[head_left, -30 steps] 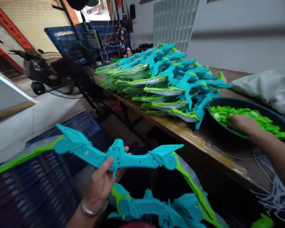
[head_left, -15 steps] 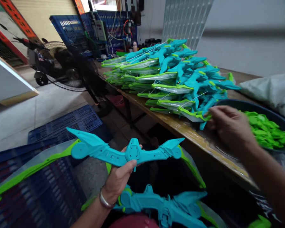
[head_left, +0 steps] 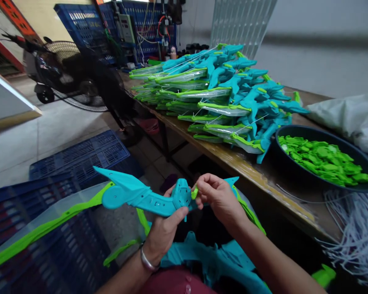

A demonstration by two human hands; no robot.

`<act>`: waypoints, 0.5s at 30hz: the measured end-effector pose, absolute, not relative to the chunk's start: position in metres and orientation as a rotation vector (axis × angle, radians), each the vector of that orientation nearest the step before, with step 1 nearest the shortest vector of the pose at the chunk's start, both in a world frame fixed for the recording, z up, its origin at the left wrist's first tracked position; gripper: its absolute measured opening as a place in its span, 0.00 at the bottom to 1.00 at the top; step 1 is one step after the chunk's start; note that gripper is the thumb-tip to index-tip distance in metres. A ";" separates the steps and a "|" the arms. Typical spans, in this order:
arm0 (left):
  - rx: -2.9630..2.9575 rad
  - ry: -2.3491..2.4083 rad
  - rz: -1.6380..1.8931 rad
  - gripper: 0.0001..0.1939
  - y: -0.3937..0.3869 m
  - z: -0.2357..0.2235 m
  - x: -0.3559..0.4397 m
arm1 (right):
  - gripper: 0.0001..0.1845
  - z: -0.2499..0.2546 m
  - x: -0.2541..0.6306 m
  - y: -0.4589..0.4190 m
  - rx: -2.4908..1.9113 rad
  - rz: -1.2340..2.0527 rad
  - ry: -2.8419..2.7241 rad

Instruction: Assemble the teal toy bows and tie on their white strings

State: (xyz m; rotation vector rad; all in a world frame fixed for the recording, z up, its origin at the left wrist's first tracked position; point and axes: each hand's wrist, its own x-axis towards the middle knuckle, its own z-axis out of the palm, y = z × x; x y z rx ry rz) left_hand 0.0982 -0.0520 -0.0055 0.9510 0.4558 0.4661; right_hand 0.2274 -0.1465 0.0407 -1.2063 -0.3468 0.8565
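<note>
My left hand grips a toy bow around its middle, thumb on the front of the turquoise body. Green limbs with clear film stretch out at both ends of this bow. Between the thumb and fingers of my right hand is a small green plastic piece, held right beside the slotted center block of the bow. Whether the piece touches the block I cannot tell. Below, over my lap, lies another turquoise bow part, partly hidden by my forearms.
Many finished-looking bows are piled on the wooden table. A dark basin of green pieces stands at the right, above a bundle of white strings. Blue crates and a fan are at the left.
My right hand has come from beside the basin and pile to the bow's center, carrying a small green piece. My left hand still holds the bow, now slightly further right.
</note>
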 end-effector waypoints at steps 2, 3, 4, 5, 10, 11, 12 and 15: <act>1.015 0.450 0.437 0.31 -0.052 -0.007 0.097 | 0.22 0.043 0.226 -0.147 -1.319 0.784 -0.428; 1.047 0.451 0.426 0.31 -0.052 -0.007 0.096 | 0.22 0.043 0.226 -0.148 -1.378 0.738 -0.475; 1.077 0.454 0.418 0.31 -0.052 -0.008 0.096 | 0.22 0.044 0.225 -0.148 -1.431 0.691 -0.527; 1.103 0.453 0.413 0.31 -0.051 -0.010 0.095 | 0.22 0.044 0.224 -0.149 -1.478 0.647 -0.585; 1.118 0.423 0.425 0.31 -0.050 -0.022 0.093 | 0.17 0.043 0.220 -0.151 -1.698 0.393 -0.935; 1.106 0.415 0.425 0.31 -0.050 -0.024 0.092 | 0.16 0.043 0.219 -0.152 -1.735 0.335 -0.999; 1.094 0.404 0.421 0.31 -0.050 -0.025 0.092 | 0.15 0.042 0.219 -0.152 -1.763 0.285 -1.051; 1.058 0.375 0.413 0.31 -0.050 -0.027 0.093 | 0.14 0.041 0.221 -0.152 -1.797 0.204 -1.139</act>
